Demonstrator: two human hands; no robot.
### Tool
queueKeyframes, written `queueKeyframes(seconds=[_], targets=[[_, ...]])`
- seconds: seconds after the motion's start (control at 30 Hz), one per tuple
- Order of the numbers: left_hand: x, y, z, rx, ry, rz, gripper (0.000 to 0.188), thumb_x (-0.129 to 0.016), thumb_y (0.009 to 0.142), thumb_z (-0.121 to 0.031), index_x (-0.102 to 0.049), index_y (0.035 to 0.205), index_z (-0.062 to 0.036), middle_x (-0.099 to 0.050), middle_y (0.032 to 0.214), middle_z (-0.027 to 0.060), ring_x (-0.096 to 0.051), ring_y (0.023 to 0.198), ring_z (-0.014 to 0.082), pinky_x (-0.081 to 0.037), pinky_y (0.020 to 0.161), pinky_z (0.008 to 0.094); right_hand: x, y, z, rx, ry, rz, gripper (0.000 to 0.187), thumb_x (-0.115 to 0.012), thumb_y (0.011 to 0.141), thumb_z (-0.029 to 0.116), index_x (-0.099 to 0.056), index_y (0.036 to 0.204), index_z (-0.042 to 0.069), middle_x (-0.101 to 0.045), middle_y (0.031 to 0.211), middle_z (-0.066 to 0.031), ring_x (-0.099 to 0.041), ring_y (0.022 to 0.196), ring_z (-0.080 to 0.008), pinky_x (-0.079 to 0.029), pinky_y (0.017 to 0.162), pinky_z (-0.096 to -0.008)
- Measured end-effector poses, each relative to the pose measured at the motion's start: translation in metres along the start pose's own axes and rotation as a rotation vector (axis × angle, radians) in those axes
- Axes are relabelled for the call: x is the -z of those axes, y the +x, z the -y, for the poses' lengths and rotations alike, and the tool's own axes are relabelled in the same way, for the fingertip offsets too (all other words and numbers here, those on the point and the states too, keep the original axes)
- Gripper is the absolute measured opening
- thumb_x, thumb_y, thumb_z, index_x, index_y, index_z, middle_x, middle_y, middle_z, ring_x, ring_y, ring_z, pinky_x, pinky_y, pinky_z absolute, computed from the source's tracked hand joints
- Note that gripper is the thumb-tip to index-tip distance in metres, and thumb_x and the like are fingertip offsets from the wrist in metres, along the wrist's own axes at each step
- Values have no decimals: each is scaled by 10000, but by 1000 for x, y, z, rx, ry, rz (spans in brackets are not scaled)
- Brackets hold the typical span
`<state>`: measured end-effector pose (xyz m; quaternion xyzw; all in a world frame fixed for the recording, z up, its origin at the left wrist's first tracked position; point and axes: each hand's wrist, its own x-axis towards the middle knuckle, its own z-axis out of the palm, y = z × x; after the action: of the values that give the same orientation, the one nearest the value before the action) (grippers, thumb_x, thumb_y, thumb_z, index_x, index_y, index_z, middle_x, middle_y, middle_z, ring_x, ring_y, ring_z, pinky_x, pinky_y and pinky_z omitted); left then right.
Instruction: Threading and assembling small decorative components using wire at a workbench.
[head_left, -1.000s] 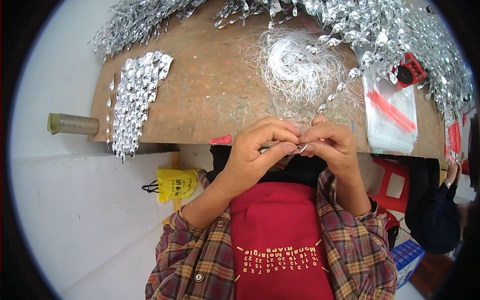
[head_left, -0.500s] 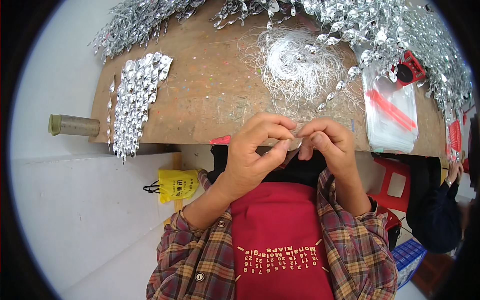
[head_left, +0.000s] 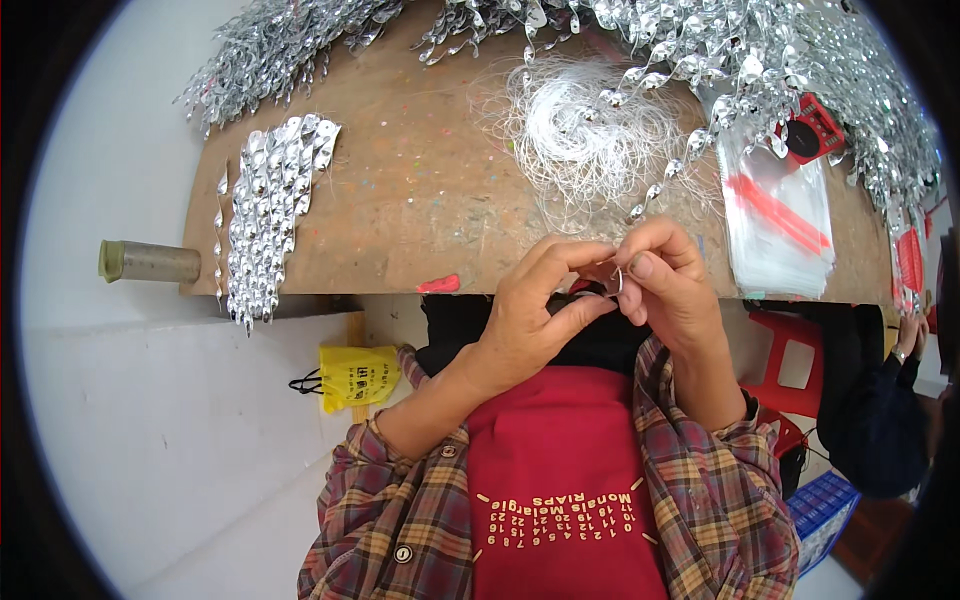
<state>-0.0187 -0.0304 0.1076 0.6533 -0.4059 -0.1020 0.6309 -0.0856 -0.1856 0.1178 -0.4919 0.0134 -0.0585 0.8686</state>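
- Pinching together just off the near edge of the worn brown wooden worktop (head_left: pixel 420 220), the left hand (head_left: pixel 535 315) and right hand (head_left: pixel 665 285) meet fingertip to fingertip over the lap.
- Between them sits a small shiny silver metal piece (head_left: pixel 614 283), clamped by the right thumb and forefinger, with the left thumb and fingers closed on it from the other side; most of it is hidden by the fingers.
- Both forearms come up in plaid red and brown shirt sleeves (head_left: pixel 400 500) on either side of a red apron (head_left: pixel 560 470).
- On the worktop's near edge, left of the hands, lies a small flat red scrap (head_left: pixel 437 284).
- Near the left edge a neat row of twisted silver spiral spangles (head_left: pixel 265 210) lies flat, some hanging over the near edge.
- Right of the hands, a stack of clear plastic bags with red strips (head_left: pixel 780 220) overhangs the near right edge.
- Further back, mid-worktop, a tangled coil of white thread (head_left: pixel 570 130) spreads out.
- Along the far edge and right side, heaps of loose silver spiral spangles (head_left: pixel 700 45) pile up.
- Off the left edge, a dull green cylinder (head_left: pixel 150 262) sticks out sideways, and a yellow plastic bag (head_left: pixel 357 375) hangs below.
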Motion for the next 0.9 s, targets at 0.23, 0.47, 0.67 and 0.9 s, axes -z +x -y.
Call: queueKeyframes(seconds=[0.23, 0.47, 0.67, 0.9], targets=[[25, 5, -17, 149, 86, 181, 327, -597, 824, -44, -541, 1146, -42, -580, 979, 55, -546, 901, 130, -416, 811, 248, 19, 0, 8, 22, 1, 9, 95, -540, 867, 128, -521, 861, 36, -519, 603, -45, -371, 399, -41, -269, 358, -142], [46, -15, 4, 423, -125, 142, 259, -549, 852, -55, -545, 1110, -25, -580, 967, 40, -534, 880, 103, -411, 802, 233, 34, 7, -5, -131, 127, -104, 98, -531, 876, 134, -536, 890, 37, -515, 619, -36, -288, 415, -10, -197, 368, -127], [65, -35, 16, 583, -193, 113, 238, -568, 843, -47, -541, 1077, -10, -563, 935, 19, -531, 890, 95, -405, 816, 230, 46, 12, -9, -132, 169, -119, 92, -533, 879, 135, -544, 894, 46, -550, 659, -47, -275, 413, -15, -234, 422, -127], [64, -36, 12, 625, -332, 342, 326, -592, 822, -53, -502, 1133, -19, -581, 954, 59, -552, 899, 125, -411, 831, 250, 38, 11, -11, -148, 123, -87, 78, -538, 876, 124, -540, 885, 47, -561, 684, -51, -328, 413, -19, -263, 408, -126]])
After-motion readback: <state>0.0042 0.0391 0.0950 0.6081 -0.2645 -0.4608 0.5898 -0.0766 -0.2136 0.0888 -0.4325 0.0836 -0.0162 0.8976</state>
